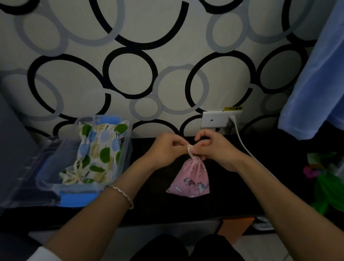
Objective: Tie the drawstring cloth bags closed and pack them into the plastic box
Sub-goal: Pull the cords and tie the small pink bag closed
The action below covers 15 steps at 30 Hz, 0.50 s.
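Observation:
A small pink cloth bag (pixel 191 180) with a unicorn print stands on the black table (pixel 155 203), its neck gathered. A cream drawstring (pixel 190 150) rises from the neck. My left hand (pixel 165 149) and my right hand (pixel 212 146) meet just above the bag, and both pinch that drawstring with curled fingers. To the left stands a clear plastic box (pixel 115 180). Inside it lies a white bag (pixel 100 150) with green and blue leaf prints, its cream cord knotted at the near end.
The box's clear lid (pixel 28 182) lies left of it. A wall socket (pixel 214 119) with a white cable (pixel 241 142) is behind my right hand. Blue cloth (pixel 328 83) hangs at the right, above green and mixed items (pixel 342 189).

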Tool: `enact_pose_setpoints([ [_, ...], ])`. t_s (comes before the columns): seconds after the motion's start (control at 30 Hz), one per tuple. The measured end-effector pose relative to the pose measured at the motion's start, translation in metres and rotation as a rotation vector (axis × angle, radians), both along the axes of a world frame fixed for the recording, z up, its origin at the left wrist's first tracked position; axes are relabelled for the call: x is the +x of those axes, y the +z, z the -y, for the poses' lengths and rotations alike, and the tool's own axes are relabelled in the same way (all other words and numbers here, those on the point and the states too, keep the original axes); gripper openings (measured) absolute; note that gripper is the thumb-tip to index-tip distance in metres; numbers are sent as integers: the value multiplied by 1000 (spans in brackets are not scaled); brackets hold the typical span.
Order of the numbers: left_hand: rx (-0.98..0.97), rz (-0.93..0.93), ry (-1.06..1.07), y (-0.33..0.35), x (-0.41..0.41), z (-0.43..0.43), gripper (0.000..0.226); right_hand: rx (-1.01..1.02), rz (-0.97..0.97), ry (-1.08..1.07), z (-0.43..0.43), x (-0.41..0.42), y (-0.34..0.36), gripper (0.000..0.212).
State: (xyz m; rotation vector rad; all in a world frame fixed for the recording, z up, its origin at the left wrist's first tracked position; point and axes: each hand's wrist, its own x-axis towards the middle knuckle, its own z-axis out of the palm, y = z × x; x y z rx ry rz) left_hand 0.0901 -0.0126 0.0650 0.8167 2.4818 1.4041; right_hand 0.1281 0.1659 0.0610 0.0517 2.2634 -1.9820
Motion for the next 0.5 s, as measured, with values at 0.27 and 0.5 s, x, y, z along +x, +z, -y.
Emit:
enact_pose_setpoints([
  [0.27,74,360,-18,-6,5,1,12,100,-55,14,12,0,-6,17],
  [0.5,104,396,37,-9,7,2,18,42,-50,-45,14,6,-5,20],
])
